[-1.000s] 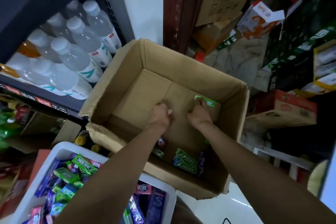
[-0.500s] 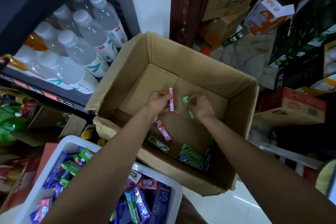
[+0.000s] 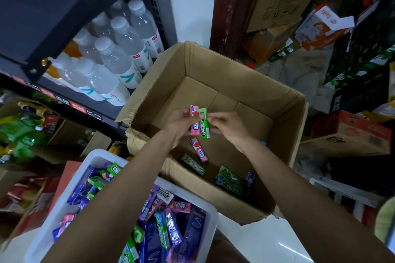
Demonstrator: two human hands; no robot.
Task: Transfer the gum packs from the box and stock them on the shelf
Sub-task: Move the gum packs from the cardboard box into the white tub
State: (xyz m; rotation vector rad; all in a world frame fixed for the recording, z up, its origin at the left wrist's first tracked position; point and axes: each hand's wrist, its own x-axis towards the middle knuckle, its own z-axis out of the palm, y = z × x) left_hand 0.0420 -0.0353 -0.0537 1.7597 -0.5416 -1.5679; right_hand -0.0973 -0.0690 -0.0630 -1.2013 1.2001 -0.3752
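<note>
Green pack [image 3: 204,122]: a slim glossy stick printed "DOUBLEMINT" in white down its length, held upright over the box beside the pink pack.
Pink pack [image 3: 195,120]: same slim shape, with a blue logo too small to read; it touches the green one along its side.
Left hand [image 3: 181,122]: fingers curled round both packs, gripping them together.
Right hand [image 3: 227,127]: fingertips bent in at the green pack's edge; whether they pinch it I cannot tell.
Box [image 3: 245,83]: plain brown corrugated cardboard, flaps open, front rim torn and crumpled.
Loose packs: one pink [image 3: 199,150] and one green [image 3: 193,164] lie flat on the box floor, with a green "DOUBLEMINT" cluster [image 3: 230,180] near the front wall.
Tub [image 3: 53,226]: white plastic with rounded corners, just beside the box, heaped with green, purple and pink gum sticks.
Bottles [image 3: 119,57]: clear plastic, white caps, teal marks on the labels, lying on a dark metal shelf [image 3: 70,100] whose price strip shows digits I cannot read with certainty.
</note>
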